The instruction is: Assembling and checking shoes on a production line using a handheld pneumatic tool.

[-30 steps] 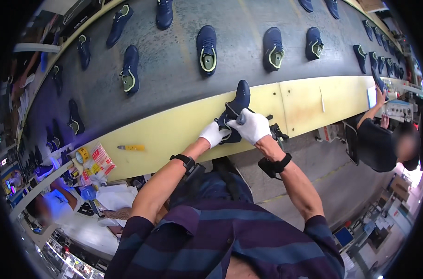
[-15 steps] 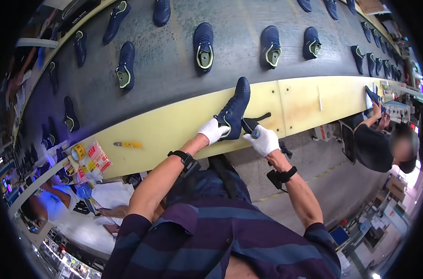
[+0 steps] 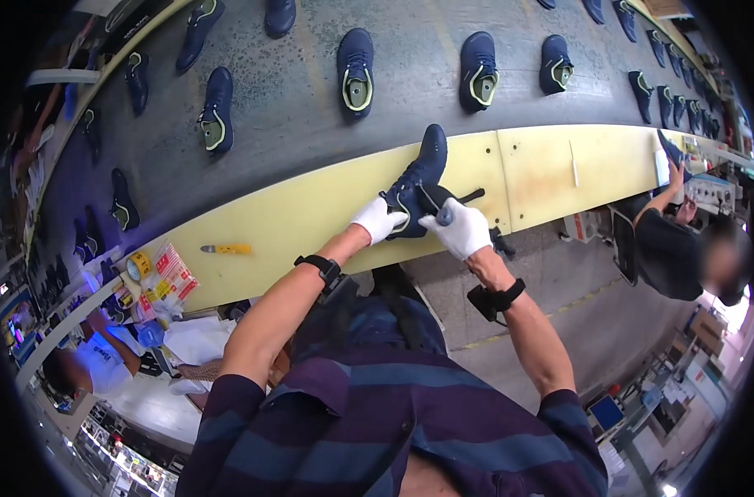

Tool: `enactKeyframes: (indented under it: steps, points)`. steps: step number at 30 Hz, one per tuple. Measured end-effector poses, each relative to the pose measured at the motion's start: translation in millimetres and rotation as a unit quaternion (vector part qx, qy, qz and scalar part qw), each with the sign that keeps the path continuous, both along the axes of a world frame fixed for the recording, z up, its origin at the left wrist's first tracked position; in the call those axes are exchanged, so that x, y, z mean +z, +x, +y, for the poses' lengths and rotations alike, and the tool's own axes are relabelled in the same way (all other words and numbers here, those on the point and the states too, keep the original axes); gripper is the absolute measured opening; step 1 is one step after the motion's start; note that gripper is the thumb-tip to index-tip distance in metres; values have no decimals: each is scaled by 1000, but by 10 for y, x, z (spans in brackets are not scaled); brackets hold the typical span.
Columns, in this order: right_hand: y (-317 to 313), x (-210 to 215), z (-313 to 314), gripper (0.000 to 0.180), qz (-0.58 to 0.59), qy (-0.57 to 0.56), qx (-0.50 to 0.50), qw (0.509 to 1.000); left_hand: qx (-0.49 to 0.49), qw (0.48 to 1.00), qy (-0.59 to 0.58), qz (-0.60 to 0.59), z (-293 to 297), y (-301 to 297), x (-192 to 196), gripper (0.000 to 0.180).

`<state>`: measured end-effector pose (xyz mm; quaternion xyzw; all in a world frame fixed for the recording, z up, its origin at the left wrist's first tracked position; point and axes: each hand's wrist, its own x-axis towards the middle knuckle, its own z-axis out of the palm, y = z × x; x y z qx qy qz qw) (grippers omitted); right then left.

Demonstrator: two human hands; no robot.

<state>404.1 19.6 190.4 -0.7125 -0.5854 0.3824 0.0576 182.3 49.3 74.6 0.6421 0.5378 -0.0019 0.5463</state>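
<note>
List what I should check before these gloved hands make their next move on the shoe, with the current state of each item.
1. Shoe held: ok; the left hand grips it at the heel end.
2. Tool in hand: ok; the right hand holds it by its grey-blue handle.
3. Tool's dark part touching the shoe: cannot tell; they overlap in this view.
4. Shoe wholly within the outline of the yellow table: not ok; its toe shows past the edge, against the dark belt.
5. Yellow-handled implement away from the hands: ok; it lies apart, to the left.
</note>
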Motion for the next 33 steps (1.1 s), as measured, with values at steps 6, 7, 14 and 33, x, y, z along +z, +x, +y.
enactKeyframes:
  steps: [6,7,14,33]
  points:
    - [255,-236,-445,50,4,-33,-64,997,10,996,-50,-67,62,-5,1,45]
    - [294,-269,-485,50,-15,-43,-59,997,10,996,-51,-68,40,-5,-7,45]
    - [152,-111,-181,47,49,17,-96,994,5,998,-27,-52,34,31,-38,52]
    - [-10,-73,25,48,13,67,-248,966,3,997,-27,73,97,308,530,54]
